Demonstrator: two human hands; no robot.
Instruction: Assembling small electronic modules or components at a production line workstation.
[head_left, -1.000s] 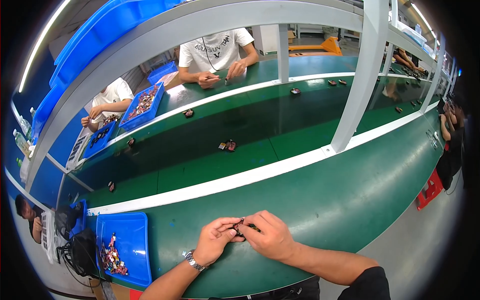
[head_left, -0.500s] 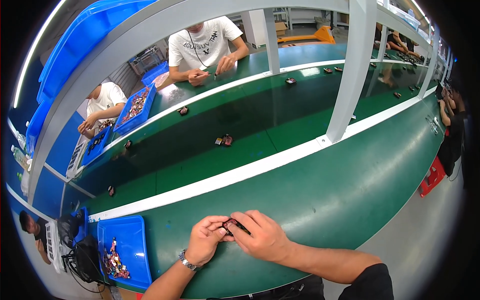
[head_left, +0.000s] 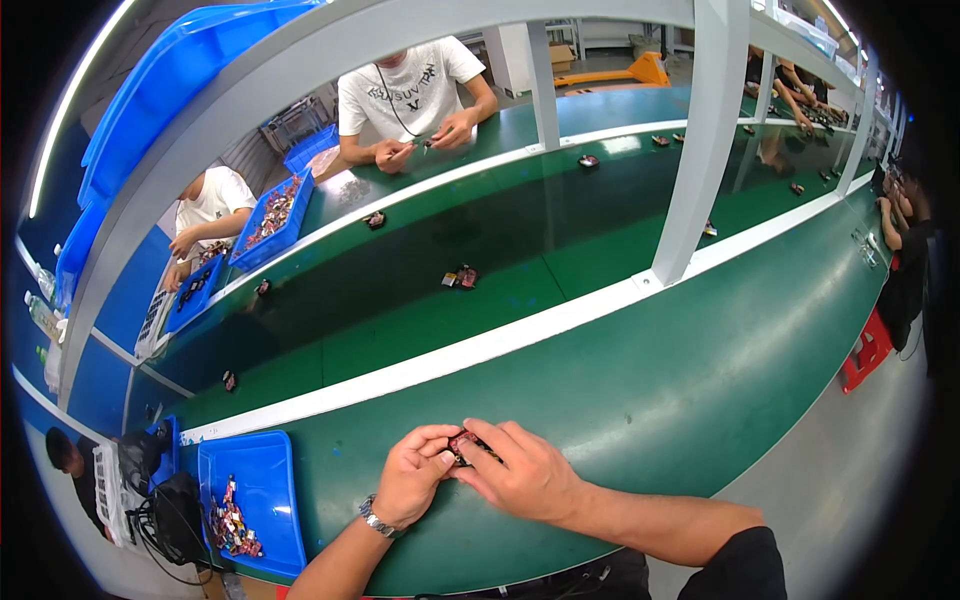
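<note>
Between my two hands, above the green tabletop, is a small black part with a reddish, circuit-board-like inside (head_left: 461, 446). My left hand (head_left: 413, 472), with a metal watch at the wrist, pinches its left side between thumb and fingers. Across its top and right side lie the curled fingers of my right hand (head_left: 527, 474), hiding much of it. To the left of my hands, a blue tray (head_left: 281, 497) holds a loose heap of small red, gold and white parts (head_left: 234, 528).
Beyond the white rail (head_left: 440, 365), a green conveyor belt (head_left: 400, 330) carries scattered small parts (head_left: 462, 277). A grey upright post (head_left: 703, 150) rises from the rail. Across the belt a person in a white shirt (head_left: 420, 95) handles something small, near a filled blue bin (head_left: 272, 222).
The parts on the belt have shifted slightly to the right. My right fingers have moved a little over the small part, and slightly more of its reddish inside shows.
</note>
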